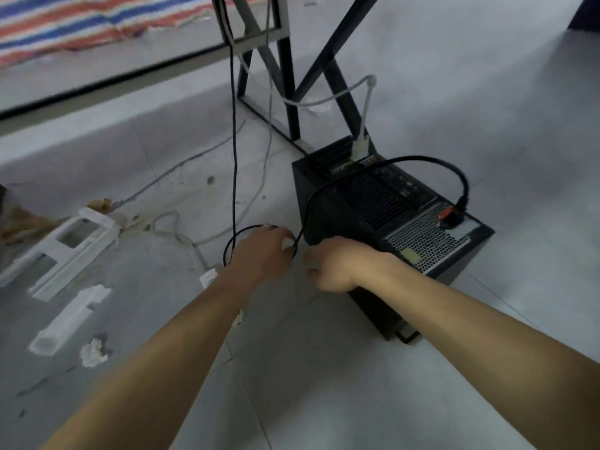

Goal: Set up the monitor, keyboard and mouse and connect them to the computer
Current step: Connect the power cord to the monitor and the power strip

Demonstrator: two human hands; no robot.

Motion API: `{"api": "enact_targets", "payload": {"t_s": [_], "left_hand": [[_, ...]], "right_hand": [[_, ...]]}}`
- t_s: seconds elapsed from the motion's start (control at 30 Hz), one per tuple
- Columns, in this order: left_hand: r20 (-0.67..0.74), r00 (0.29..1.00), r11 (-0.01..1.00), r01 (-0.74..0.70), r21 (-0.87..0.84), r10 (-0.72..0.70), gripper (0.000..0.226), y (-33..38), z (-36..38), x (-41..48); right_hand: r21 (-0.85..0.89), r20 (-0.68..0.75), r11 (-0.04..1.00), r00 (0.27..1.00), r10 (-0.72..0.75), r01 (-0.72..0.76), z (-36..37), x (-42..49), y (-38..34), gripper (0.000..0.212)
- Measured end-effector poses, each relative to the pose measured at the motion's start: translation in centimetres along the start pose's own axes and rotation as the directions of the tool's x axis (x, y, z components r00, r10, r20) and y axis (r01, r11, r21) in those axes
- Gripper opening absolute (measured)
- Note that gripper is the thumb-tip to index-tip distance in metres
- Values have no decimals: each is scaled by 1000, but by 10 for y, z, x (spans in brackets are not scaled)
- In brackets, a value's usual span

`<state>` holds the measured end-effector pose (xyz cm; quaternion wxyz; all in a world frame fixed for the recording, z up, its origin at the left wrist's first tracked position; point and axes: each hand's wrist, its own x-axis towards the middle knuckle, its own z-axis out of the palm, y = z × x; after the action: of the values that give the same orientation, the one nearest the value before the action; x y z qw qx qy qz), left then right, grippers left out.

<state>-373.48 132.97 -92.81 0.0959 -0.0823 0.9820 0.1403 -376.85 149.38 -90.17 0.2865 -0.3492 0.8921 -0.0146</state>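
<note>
we find the computer (389, 216) resting on the floor (324, 384) with its rear panel turned up, its long axis running away from us toward the black frame legs (287, 92). the ports lie to the right of and beyond both hands. the right hand (334, 267) is the nearer, just beside the case's near corner. the left hand (263, 251) is curled round a loop of the thin black cable (234, 141), which hangs from above. the right hand's fingers are curled, but we cannot tell whether they hold anything. a power cable (462, 201) and a white video cable (361, 147) are seated in the panel. we judge the loose end must travel rightward and away. white plastic pieces (65, 248) and a striped sheet (81, 21) lie on the floor, well apart from the work.
</note>
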Motion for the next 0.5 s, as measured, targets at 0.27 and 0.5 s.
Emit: {"api": "enact_targets", "payload": {"t_s": [0.27,0.5], "left_hand": [[-362,913,943,-270,-194,187,77,94,-33,24],[-201,971,983,-153,-98,131,103,117,-11,38]], "right_hand": [[214,-889,958,369,271,-189,-53,-74,72,48],[486,-800,862,471,372,145,-18,-83,137,29]]}}
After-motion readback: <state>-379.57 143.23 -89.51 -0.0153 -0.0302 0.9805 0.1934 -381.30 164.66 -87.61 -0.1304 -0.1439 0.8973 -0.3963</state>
